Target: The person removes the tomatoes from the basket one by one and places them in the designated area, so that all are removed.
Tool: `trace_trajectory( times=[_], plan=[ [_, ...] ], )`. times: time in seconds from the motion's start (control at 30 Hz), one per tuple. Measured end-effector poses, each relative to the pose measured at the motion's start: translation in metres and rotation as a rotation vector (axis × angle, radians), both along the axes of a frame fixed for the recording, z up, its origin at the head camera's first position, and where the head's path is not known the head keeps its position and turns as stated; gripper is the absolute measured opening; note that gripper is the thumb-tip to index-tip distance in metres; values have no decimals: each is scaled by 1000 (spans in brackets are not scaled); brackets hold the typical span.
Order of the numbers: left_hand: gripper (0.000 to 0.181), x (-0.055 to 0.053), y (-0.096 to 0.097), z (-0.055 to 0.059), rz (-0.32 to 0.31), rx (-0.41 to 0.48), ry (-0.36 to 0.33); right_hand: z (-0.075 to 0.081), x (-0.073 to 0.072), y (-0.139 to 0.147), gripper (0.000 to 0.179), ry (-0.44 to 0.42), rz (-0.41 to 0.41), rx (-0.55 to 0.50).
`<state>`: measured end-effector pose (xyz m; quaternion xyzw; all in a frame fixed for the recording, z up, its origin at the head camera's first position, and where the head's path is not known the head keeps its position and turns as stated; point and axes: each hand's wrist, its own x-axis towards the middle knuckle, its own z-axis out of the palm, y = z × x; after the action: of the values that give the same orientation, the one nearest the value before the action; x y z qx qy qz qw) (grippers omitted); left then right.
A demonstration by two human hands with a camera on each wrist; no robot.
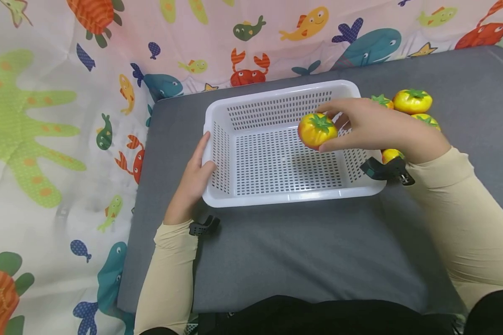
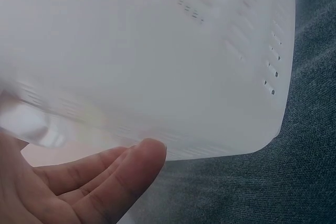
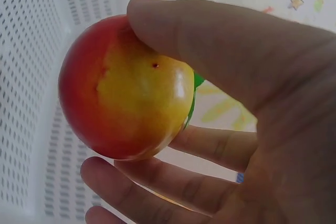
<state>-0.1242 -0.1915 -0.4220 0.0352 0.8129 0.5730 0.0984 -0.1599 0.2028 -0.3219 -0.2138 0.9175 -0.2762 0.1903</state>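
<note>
A white plastic basket [image 1: 293, 195] with slotted walls lies on the grey cloth. At its left end, my left hand [image 1: 193, 179] grips the rim; the left wrist view shows its fingers [image 2: 121, 182] against the outside of the basket. Over the right part of the basket, my right hand [image 1: 362, 123] holds a yellow-and-red tomato [image 1: 317, 130] with a green leafy top. Up close in the right wrist view, thumb and fingers pinch that tomato [image 3: 126, 87], and its red side faces the basket's inside. No other tomato shows in the basket.
Several more tomatoes [image 1: 412, 101] lie just right of the basket, partly hidden by the right hand and forearm. A curtain [image 1: 218, 42] printed with sea animals hangs along the back and left of the grey table [image 1: 297, 260].
</note>
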Motion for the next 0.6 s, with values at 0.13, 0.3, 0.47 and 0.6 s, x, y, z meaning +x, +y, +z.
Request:
trace_trajectory(
  times=[0.13,0.3,0.47,0.6],
  plan=[
    [84,0,0,-1,2,-10,2,3,3,16,89,7,-43,4],
    [84,1,-2,-2,4,0,7,6,5,39,90,32,-107,33],
    [84,0,-2,-2,1,29,2,5,12,69,89,61,-187,72],
    [84,-1,-2,-1,-4,31,1,-2,21,97,92,61,-297,80]
  ],
)
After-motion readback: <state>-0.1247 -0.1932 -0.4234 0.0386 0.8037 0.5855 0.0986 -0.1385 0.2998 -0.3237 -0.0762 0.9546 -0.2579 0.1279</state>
